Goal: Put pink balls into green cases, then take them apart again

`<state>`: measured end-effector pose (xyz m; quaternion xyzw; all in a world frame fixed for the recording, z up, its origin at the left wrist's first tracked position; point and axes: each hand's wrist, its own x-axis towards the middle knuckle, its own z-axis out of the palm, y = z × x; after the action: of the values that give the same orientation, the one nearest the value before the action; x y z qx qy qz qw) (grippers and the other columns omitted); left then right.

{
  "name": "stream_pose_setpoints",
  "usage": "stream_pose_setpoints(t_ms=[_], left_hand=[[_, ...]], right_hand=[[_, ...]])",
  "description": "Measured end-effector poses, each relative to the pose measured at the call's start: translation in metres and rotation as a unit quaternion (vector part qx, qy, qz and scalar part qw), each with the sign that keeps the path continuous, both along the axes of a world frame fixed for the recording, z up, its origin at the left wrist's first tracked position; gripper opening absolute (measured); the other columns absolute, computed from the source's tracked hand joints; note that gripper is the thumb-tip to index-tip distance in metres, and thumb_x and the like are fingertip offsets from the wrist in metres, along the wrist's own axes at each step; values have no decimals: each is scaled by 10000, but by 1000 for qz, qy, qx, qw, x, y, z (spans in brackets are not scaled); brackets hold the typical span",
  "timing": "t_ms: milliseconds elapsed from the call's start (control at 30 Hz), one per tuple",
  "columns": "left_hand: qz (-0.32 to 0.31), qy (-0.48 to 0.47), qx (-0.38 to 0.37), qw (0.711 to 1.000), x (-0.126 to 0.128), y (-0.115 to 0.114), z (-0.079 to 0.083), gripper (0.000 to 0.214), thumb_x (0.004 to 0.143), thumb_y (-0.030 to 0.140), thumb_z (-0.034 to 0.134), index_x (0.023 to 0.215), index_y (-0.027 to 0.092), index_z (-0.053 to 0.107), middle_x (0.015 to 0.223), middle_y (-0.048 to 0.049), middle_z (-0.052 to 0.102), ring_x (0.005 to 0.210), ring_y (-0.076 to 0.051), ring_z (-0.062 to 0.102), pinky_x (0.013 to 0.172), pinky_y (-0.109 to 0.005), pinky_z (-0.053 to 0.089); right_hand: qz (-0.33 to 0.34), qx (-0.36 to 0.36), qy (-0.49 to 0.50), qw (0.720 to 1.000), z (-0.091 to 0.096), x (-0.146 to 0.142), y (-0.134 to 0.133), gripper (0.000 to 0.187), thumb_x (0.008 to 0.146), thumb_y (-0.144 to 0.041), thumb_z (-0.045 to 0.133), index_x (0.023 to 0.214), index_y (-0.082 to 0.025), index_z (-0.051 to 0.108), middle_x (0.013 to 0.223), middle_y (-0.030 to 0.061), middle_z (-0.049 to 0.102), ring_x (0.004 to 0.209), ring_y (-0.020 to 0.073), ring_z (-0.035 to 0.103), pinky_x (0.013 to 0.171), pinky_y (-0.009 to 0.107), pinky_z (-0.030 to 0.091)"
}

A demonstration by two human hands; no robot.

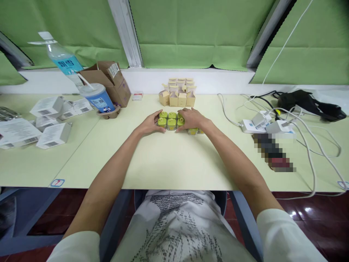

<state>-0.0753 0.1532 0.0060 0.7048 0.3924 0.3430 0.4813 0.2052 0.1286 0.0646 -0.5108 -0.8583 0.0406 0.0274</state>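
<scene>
Several small clear jars with green lids (171, 115) stand packed together in rows on the table in front of me. My left hand (150, 123) is curled round the left end of the group, thumb at the near side and fingers at the far side. From the right, my right hand (192, 118) spans the group, its thumb against the near row. More green-lidded jars (193, 131) show from under the right palm, and that hand partly hides them. Just behind the jars stand several small yellowish cardboard boxes (178, 99) with their flaps up.
To the left are a brown carton (120, 85), a water bottle (65, 62), a blue cup (98, 97) in a cardboard holder and white boxes (54, 135). A power strip (249, 126), cables, a black strap (308, 103) and a pixelated object (274, 153) lie right.
</scene>
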Motion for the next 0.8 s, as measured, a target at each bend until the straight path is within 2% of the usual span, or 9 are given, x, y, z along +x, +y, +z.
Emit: stream_pose_setpoints(t_ms=[133, 233, 400, 533, 667, 733, 800], left_hand=[[17, 15, 11, 1000, -4, -1, 2, 1630, 407, 411, 1143, 1787, 119, 327, 1866, -272, 284, 1738, -475, 324, 1434, -554, 336], [30, 63, 20, 997, -9, -1, 5, 1649, 440, 420, 1131, 1804, 91, 265, 1872, -291, 245, 1721, -468, 365, 1406, -546, 397], [41, 90, 34, 995, -15, 5, 7, 1345, 446, 433, 1107, 1649, 141, 582, 1717, -232, 567, 1473, -455, 650, 1284, -592, 529], [36, 106, 64, 992, -20, 10, 6, 1236, 458, 474, 1093, 1569, 140, 667, 1591, -207, 687, 1350, -409, 690, 1176, -551, 589], [32, 106, 53, 993, -20, 8, 5, 1361, 477, 501, 1075, 1672, 137, 537, 1592, -223, 649, 1112, -288, 695, 1051, -479, 615], [29, 117, 55, 991, -18, 5, 6, 1406, 506, 517, 1067, 1720, 149, 460, 1586, -211, 628, 1027, -232, 664, 1003, -434, 604], [17, 136, 70, 988, -15, 2, 8, 1349, 562, 537, 1048, 1715, 161, 455, 1560, -180, 628, 1000, -202, 632, 969, -389, 579]], right_hand=[[2, 0, 2, 1000, 2, 0, -3, 1142, 734, -739, 968, 1608, -137, 546, 1468, 264, 709, 1357, 482, 677, 1190, 547, 465], [-13, -14, -8, 1000, 4, 3, -4, 1262, 665, -691, 1029, 1658, -143, 474, 1454, 266, 719, 1324, 492, 691, 1146, 551, 489], [-27, -31, -11, 999, 7, 6, -4, 1118, 679, -626, 1032, 1590, -198, 545, 1348, 212, 774, 1245, 465, 725, 1072, 509, 518], [-22, -36, -15, 999, 7, 3, -7, 1125, 737, -661, 983, 1643, -200, 499, 1411, 226, 748, 1247, 460, 729, 1049, 502, 525], [-19, -7, -31, 999, 5, -6, -11, 1167, 810, -782, 871, 1714, -201, 414, 1581, 268, 620, 1342, 482, 685, 1114, 536, 492], [-17, 13, -48, 999, 3, -11, -13, 1131, 852, -822, 802, 1710, -191, 421, 1590, 272, 600, 1352, 482, 673, 1133, 550, 475], [-19, 22, -58, 998, 2, -14, -15, 1052, 899, -830, 741, 1673, -170, 472, 1553, 274, 617, 1346, 477, 670, 1125, 555, 475]])
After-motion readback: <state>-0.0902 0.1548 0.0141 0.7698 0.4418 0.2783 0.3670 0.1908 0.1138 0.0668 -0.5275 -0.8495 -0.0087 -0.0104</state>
